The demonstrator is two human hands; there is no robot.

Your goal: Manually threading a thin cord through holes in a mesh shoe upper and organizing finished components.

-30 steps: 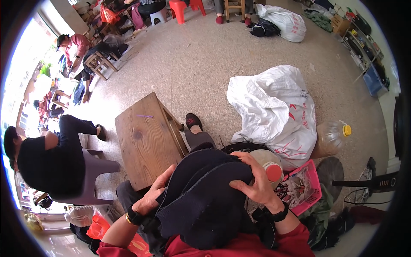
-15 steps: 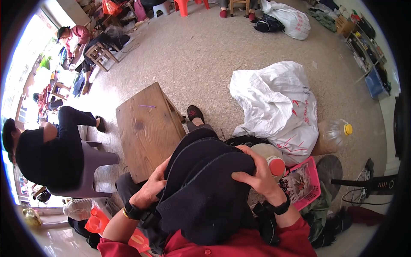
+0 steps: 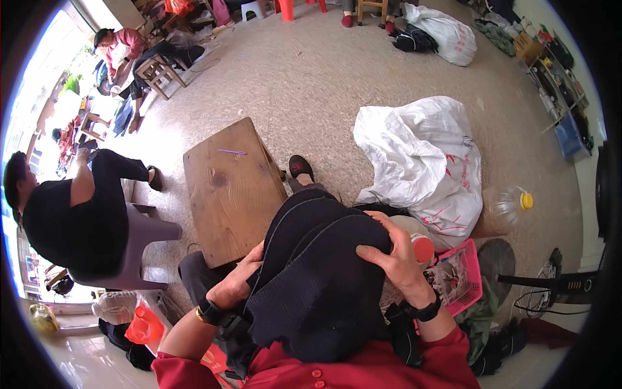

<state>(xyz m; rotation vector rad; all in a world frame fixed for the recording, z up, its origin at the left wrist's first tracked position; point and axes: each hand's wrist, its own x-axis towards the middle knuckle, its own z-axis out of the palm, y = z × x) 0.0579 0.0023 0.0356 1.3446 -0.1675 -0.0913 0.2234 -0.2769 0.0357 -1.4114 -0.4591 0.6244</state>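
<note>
Over my lap I hold several layered dark navy knitted fabric pieces [image 3: 317,292] with rounded tops and pale edging. What they are made up into I cannot make out. My left hand [image 3: 236,283] grips their left edge, its fingertips hidden behind the cloth. At the upper right, my right hand [image 3: 398,262] has its thumb on the front of the top piece and its fingers behind it. Just beyond the cloth stands a wooden stool [image 3: 227,194] with a thin purple tool [image 3: 232,152], perhaps a crochet hook, lying on it.
A white woven sack [image 3: 421,149] lies on the floor ahead to the right. Beside it are a large clear bottle [image 3: 512,206] with a yellow cap and a pink basket [image 3: 476,295]. On the left a person in black [image 3: 78,220] sits on a grey plastic stool [image 3: 146,243]; other people sit farther off.
The view has shifted slightly. The fabric pieces have tilted and spread a little in my hands, and both hands keep their hold. The person in black has raised the near forearm.
</note>
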